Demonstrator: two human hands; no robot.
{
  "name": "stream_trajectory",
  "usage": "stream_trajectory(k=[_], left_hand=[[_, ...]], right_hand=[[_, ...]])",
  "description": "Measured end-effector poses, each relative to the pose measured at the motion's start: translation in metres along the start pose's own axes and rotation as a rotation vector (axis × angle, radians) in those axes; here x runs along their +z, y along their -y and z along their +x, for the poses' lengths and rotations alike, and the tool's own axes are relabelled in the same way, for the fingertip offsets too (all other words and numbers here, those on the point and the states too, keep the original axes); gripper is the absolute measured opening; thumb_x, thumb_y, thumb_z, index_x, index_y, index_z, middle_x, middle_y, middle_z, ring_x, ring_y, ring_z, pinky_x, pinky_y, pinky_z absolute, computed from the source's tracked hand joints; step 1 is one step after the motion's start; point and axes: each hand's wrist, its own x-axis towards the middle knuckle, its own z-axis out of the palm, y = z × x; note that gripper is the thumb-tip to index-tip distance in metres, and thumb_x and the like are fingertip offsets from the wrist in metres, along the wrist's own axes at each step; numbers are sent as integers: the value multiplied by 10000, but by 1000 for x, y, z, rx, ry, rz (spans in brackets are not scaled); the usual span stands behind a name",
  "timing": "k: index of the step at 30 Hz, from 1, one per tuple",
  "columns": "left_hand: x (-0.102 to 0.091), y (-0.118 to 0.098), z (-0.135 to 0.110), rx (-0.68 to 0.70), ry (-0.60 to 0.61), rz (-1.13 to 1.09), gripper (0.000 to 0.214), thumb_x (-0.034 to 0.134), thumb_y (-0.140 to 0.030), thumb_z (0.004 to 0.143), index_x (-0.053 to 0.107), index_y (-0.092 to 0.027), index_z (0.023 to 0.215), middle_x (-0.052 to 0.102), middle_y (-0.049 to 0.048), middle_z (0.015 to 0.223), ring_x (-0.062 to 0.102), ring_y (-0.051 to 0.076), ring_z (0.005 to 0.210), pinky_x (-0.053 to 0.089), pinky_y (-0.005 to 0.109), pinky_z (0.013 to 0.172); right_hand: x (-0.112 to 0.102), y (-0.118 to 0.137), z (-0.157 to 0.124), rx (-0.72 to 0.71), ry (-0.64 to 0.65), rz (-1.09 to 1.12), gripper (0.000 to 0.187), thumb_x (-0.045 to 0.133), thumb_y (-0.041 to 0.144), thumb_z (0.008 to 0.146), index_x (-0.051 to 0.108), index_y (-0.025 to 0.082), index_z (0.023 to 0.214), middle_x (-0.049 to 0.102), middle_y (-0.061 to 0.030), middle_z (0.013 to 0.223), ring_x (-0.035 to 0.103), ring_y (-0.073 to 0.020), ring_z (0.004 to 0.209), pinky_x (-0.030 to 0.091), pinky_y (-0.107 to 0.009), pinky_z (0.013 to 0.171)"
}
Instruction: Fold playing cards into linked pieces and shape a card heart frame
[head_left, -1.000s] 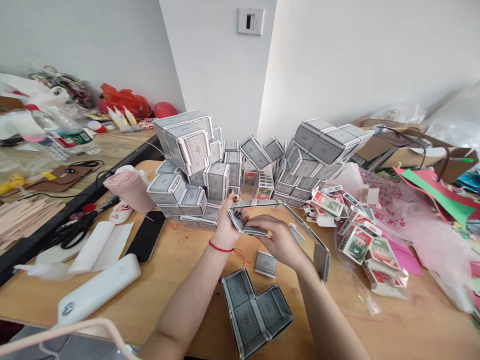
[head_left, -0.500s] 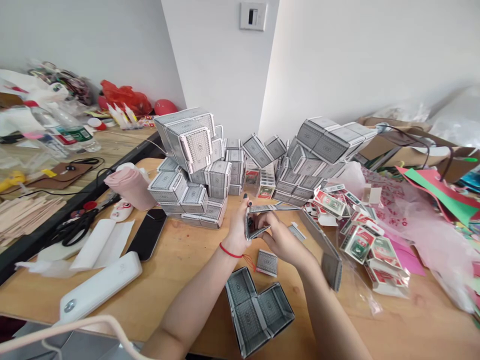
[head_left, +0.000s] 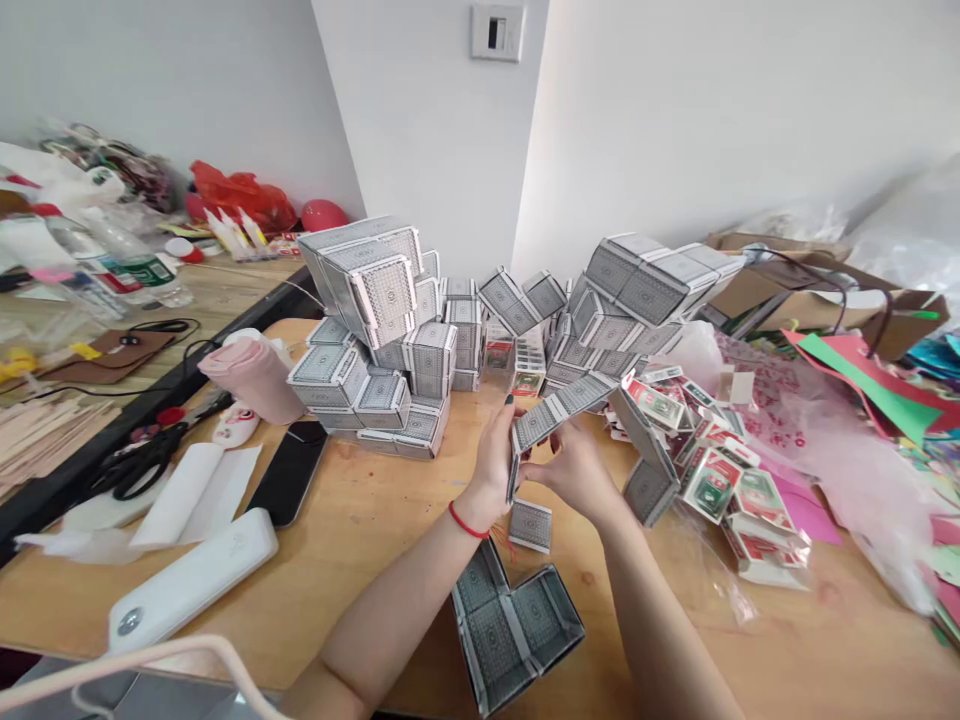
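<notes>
A long folded strip of joined playing cards [head_left: 564, 408], grey patterned backs outward, is held up over the table. My left hand [head_left: 489, 462] is closed on its near left end, the thumb up along the edge. My right hand [head_left: 576, 472] is closed beneath the strip, fingers against the inner side of that same end; some fingertips are hidden. The strip's far part bends down at the right behind my right hand. Below my hands lie a small square folded card piece [head_left: 530, 526] and an L-shaped open card tray [head_left: 495, 640].
Stacked card-built blocks [head_left: 334, 375] stand at the back left, with more card blocks [head_left: 637, 280] at the back right. Card boxes [head_left: 712, 485] are heaped at right. On the left are a black phone [head_left: 287, 472], a white oblong device [head_left: 193, 580], scissors [head_left: 146, 462] and a pink roll [head_left: 255, 378].
The strip has tilted, its patterned outer face turning toward me and its right part rising. Both hands have turned with it and keep hold. The view has shifted slightly.
</notes>
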Motion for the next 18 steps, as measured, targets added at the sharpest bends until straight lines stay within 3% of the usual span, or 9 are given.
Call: stream_trajectory(k=[3, 8, 12, 16, 18], left_hand=[[-6, -8, 4, -152, 86, -23, 258, 562, -400, 709, 508, -156, 644, 451, -23, 498, 420, 73, 420, 194, 171, 330], [-17, -31, 12, -206, 175, -123, 212, 584, -340, 669, 474, -162, 637, 452, -38, 496, 381, 57, 369, 164, 156, 312], [-28, -41, 21, -175, 104, -209, 214, 542, -317, 690, 425, -170, 588, 355, -66, 402, 335, 58, 323, 206, 160, 323], [-35, -46, 27, -148, 39, -273, 181, 528, -255, 692, 410, -173, 582, 313, -81, 384, 325, 55, 310, 208, 157, 329], [-37, -47, 28, -153, 40, -285, 177, 517, -226, 698, 400, -175, 575, 288, -85, 376, 326, 58, 308, 205, 156, 330]], right_hand=[[3, 8, 0, 19, -20, -27, 382, 740, 348, 537, 538, 169, 807, 513, -10, 717, 473, -152, 585, 372, -263, 523], [11, 17, -2, 59, -47, -24, 449, 667, 367, 656, 507, 169, 1026, 561, -91, 971, 540, -172, 650, 411, -290, 565], [4, 25, -14, 125, 144, -28, 352, 617, 353, 719, 559, 168, 1013, 592, -107, 1007, 583, -171, 661, 437, -306, 614], [-16, 45, -29, 65, 430, 115, 269, 598, 380, 740, 625, 204, 942, 647, -28, 769, 583, -144, 591, 448, -274, 584], [-25, 51, -31, 48, 418, 214, 228, 557, 405, 770, 647, 214, 856, 651, -17, 728, 574, -133, 577, 448, -254, 554]])
